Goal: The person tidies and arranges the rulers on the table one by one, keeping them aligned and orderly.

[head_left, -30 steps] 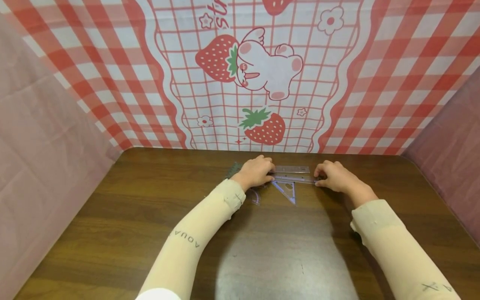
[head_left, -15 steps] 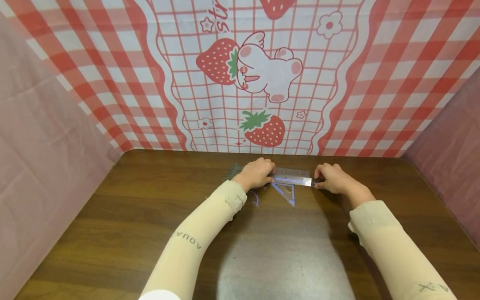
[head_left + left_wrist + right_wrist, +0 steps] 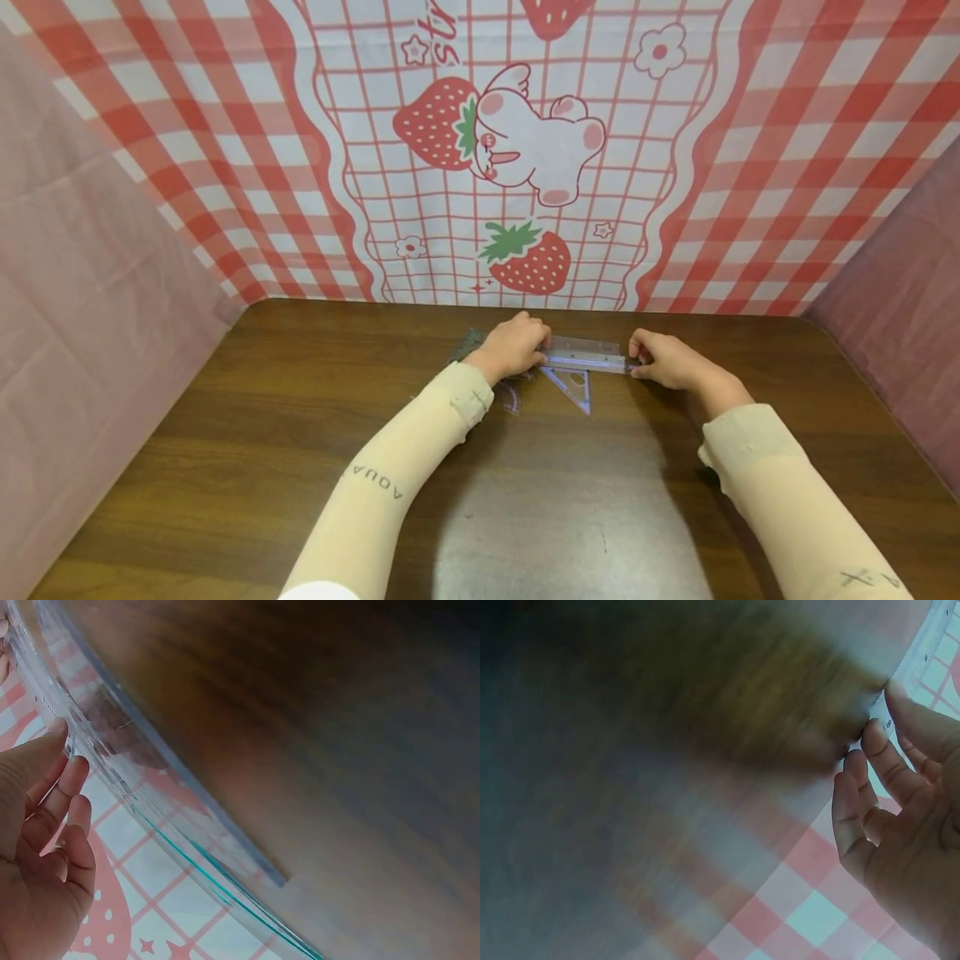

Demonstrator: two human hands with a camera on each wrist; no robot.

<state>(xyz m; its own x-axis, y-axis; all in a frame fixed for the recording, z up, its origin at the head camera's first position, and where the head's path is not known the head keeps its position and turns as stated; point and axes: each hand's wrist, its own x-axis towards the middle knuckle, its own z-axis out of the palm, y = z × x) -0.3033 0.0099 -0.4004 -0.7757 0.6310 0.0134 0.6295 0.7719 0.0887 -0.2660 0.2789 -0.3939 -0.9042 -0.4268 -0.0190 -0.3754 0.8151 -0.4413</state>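
Observation:
In the head view both hands are near the back of the table, at opposite ends of a clear ruler (image 3: pixel 585 361) with a bluish edge. My left hand (image 3: pixel 517 343) pinches its left end between thumb and fingers; the left wrist view shows the thumb and fingertips of that hand (image 3: pixel 49 840) at the clear plastic. At the other end, thumb and forefinger of my right hand (image 3: pixel 670 360) pinch the ruler, as the right wrist view also shows for this hand (image 3: pixel 907 817). Right behind the ruler lies another clear plastic strip (image 3: pixel 592 344).
A clear set square with blue edges (image 3: pixel 586 398) lies just in front of the ruler. A protractor (image 3: pixel 513 400) shows partly beside the left forearm, and a dark green piece (image 3: pixel 468 342) sits left of the left hand. Behind the wooden table (image 3: pixel 300 400) hangs a strawberry-print cloth (image 3: pixel 360 125).
The ruler between the hands has tilted slightly; a bright glare crossed its right end half a second ago and has faded. Both hands keep their hold almost in place.

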